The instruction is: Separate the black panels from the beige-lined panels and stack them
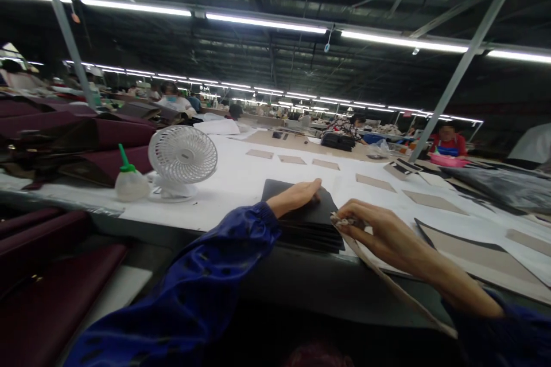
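Nearest, at the lower left, maroon pieces [64,292] lie below the edge of the white surface [224,189]. The right hand [383,232] is above the front edge of this surface, and its fingers are narrow, pinching the bunched end of a pale strip [400,293], which runs down toward the right sleeve [499,327]. The left hand [297,196], coming out of a shiny blue sleeve [206,275], is over the stack of dark panels [297,219], which lies at the front edge, just beside the right hand. Its fingers are partly curled; I cannot tell if they hold something. To the right lies a beige panel with dark border [482,252]. To the left stand a squeeze bottle with green tip [132,183] and a white fan [183,155], close together. Beyond the stack, small beige pieces [374,182] lie apart from each other. Farther, at the right, a person in red [458,144] is behind a pink basin [450,160]. Long lamps [267,23] shine under the dark roof.
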The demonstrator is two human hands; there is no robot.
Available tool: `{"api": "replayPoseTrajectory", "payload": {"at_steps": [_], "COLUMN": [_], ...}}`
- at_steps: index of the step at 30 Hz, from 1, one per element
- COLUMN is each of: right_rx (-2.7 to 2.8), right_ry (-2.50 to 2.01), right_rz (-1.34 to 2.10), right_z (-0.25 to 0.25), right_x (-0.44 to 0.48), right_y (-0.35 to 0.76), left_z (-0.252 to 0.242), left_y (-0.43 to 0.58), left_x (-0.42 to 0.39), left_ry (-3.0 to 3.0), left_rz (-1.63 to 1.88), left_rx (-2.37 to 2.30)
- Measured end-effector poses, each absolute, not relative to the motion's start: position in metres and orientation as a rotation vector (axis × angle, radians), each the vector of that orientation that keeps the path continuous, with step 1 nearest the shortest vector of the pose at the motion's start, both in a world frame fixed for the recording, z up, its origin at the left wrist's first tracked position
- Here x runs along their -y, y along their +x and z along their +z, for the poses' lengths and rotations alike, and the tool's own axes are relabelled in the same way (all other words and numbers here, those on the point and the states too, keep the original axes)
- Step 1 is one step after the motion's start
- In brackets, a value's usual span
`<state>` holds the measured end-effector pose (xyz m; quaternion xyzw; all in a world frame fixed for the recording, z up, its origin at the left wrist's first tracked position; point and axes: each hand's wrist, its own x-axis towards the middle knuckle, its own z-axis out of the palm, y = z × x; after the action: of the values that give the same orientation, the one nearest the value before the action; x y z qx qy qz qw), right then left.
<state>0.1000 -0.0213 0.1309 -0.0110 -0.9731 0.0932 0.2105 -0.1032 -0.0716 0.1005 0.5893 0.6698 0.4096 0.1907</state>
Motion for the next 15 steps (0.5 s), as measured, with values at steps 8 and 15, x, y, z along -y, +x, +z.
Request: {"api": "replayPoseTrajectory", "payload": {"at_steps": [8,15], "right_rx": [2.803,2.933], "right_ry": [-0.22,-0.102], "right_rz": [-0.035,-0.078], "right_z": [0.123,0.134], "right_x": [0.038,0.04], "right_y": [0.036,0.032], "left_z": [0.105,0.102], "left_y": [-0.104,-0.105], "left_x": [0.075,0.072], "left_ry": [1.327,1.208], "left_rz": [1.333,1.43], "left_rx": [-1.743,-1.658]}}
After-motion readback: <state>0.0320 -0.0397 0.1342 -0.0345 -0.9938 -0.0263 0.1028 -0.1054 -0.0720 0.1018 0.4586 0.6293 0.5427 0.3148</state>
